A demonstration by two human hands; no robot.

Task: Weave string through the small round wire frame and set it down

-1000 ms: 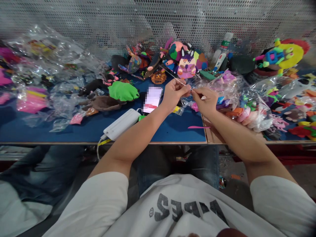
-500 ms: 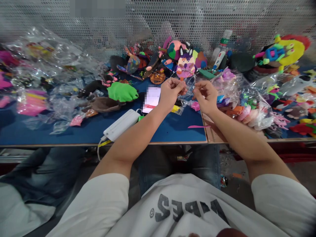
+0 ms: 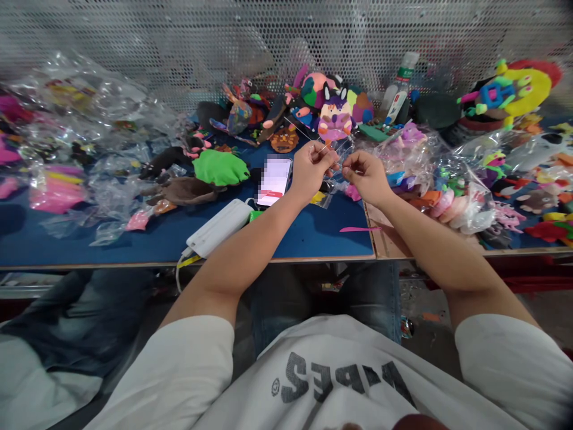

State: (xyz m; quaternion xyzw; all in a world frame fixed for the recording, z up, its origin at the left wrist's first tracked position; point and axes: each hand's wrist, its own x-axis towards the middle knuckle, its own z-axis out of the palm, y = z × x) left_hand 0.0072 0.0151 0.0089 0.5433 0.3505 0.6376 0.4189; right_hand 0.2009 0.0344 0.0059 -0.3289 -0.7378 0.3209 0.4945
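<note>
over the blue table (image 3: pixel 313 236) crowded with bright toys, your left hand (image 3: pixel 312 170) and right hand (image 3: pixel 367 178) pinch a thin wire (image 3: pixel 308 135) between their fingertips.

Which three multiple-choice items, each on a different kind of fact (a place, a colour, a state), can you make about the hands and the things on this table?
1. Where does the white power bank lie?
A. on the blue mat near the table's front edge
B. on the mesh wall
C. on the person's lap

2. What colour is the soft piece left of the phone?
A. green
B. white
C. orange

3. How are the two hands?
A. flat on the table
B. raised, fingers pinched close together
C. hanging under the table

Answers: 1 A, it lies on the mat by the edge. 2 A, bright green. 3 B, the left hand and right hand pinch something thin between them.
</note>
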